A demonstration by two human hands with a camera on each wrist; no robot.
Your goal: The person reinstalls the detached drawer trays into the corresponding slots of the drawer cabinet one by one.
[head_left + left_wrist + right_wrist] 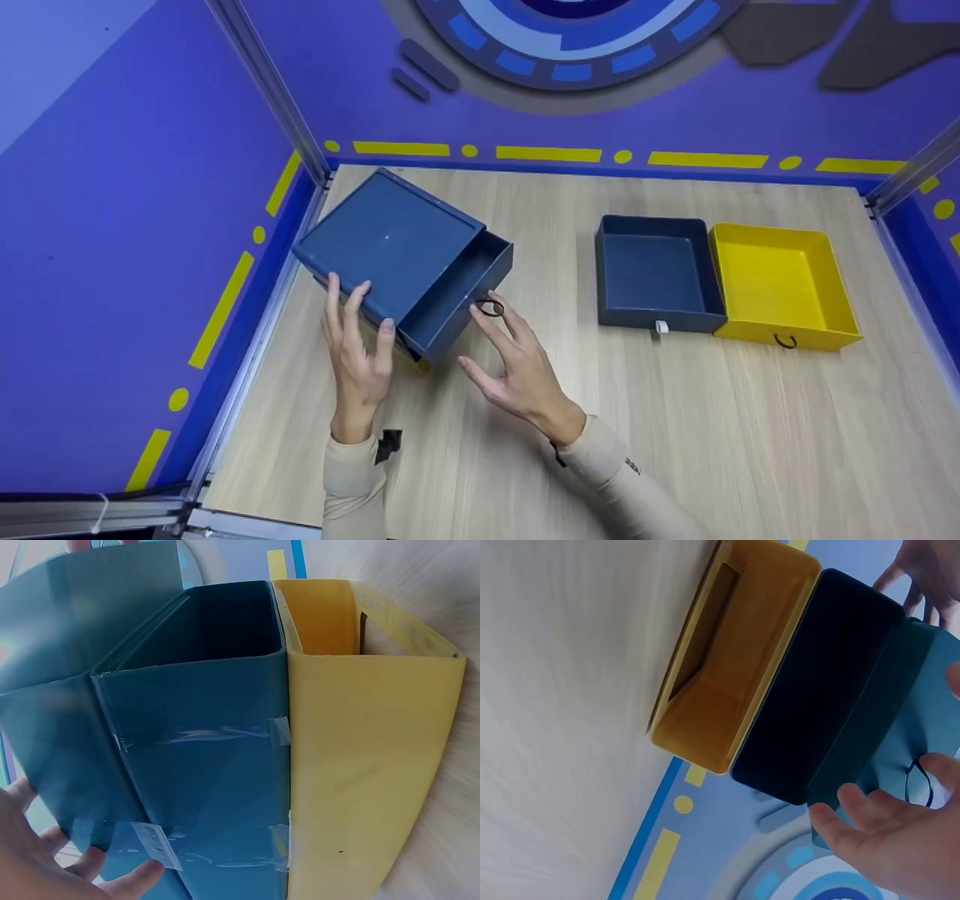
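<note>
A stacked drawer cabinet (386,236) stands at the left of the table, its blue top drawer (457,296) pulled partway out. Beneath that drawer, the right wrist view shows a dark blue drawer slot (817,682) and a yellow one (742,652), both without drawers. My left hand (356,367) rests against the cabinet's near side, fingers spread and extended. At the drawer front, fingertips of my right hand (521,371) touch the black loop pull (490,307); the thumb stands away from the loop, and the fingers are fairly straight.
To the right, a blue drawer (660,274) with a white pull and a yellow drawer (784,281) with a black loop lie side by side on the wooden table (675,435). Purple panels (187,187) enclose the left and far sides.
</note>
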